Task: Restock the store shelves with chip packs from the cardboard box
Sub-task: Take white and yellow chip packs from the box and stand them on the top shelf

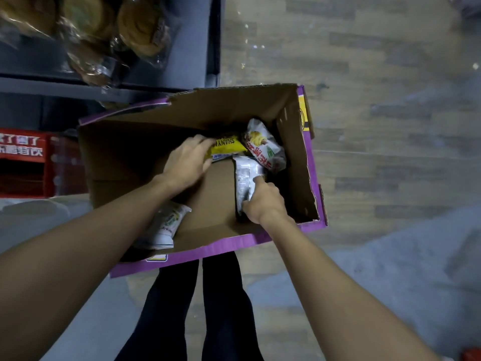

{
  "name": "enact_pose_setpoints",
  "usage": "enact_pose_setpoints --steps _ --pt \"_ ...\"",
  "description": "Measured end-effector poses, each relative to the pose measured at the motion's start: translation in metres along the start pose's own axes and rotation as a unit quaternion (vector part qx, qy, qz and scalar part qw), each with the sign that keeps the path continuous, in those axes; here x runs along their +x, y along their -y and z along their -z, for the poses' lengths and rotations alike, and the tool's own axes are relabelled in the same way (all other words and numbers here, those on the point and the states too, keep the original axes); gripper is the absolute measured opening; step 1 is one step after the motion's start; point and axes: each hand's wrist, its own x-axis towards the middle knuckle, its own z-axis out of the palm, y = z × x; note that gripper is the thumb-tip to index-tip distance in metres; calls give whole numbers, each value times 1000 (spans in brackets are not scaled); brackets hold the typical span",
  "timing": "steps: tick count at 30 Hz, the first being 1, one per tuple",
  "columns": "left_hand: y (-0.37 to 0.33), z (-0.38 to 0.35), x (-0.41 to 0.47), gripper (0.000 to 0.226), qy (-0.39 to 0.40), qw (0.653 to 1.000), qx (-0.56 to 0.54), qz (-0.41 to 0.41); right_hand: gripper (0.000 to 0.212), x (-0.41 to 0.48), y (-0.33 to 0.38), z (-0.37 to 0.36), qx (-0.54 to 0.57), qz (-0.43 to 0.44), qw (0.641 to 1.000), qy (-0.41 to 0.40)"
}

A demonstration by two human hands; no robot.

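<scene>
An open cardboard box (309,162) with purple outer sides stands on the floor in front of my legs. Both my hands are inside it. My left hand (188,160) grips a yellow chip pack (229,145) near the box's far side. My right hand (263,201) pinches a silver-white chip pack (246,178) by its near end. A white and red chip pack (264,144) lies at the far right of the box. Another white pack (166,225) lies at the near left, partly under my left forearm.
A dark store shelf (65,84) at the upper left holds bagged brown bread rolls (104,35). A red printed crate (26,162) sits below it on the left. Grey wood-pattern floor (390,113) extends to the right of the box.
</scene>
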Motion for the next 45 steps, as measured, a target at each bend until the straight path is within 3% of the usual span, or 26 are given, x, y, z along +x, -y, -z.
enact_pose_setpoints --steps 2,5,7,11,16,20,23,25,28,32,36,42,45 --pt "2 -7 16 59 35 999 29 -25 65 6 1 -4 -14 -6 1000 22" --pt "5 -14 25 66 95 990 90 -55 97 15 5 -2 -51 -28 994 96" --pt "10 -15 22 68 118 986 105 -51 105 22 6 1 -92 -32 986 139" --pt "20 -16 9 71 115 985 130 -3 95 41 5 2 -121 -25 978 166" --pt "26 -23 -22 83 85 973 215 27 81 51 5 -10 -53 -25 990 124" --pt "14 -32 -37 82 75 980 147 109 56 53 -3 -8 -31 11 996 88" --pt "11 -31 -35 64 54 983 104 138 55 52 -1 -10 -53 74 994 57" --pt "12 -28 -34 57 39 985 81 145 56 52 4 -13 -144 134 980 2" --pt "16 -28 -29 72 30 988 39 146 63 60 7 -15 -249 204 944 -72" --pt "20 -30 -27 80 34 987 8 155 71 70 6 -19 -367 288 879 -102" --pt "22 -32 -29 76 32 984 30 173 77 74 5 -25 -412 296 856 -105" --pt "37 -40 -38 81 5 972 -25 235 50 80 4 -25 -471 338 803 -135" --pt "39 -42 -35 82 -6 966 -17 258 47 85 8 -18 -460 344 806 -146"
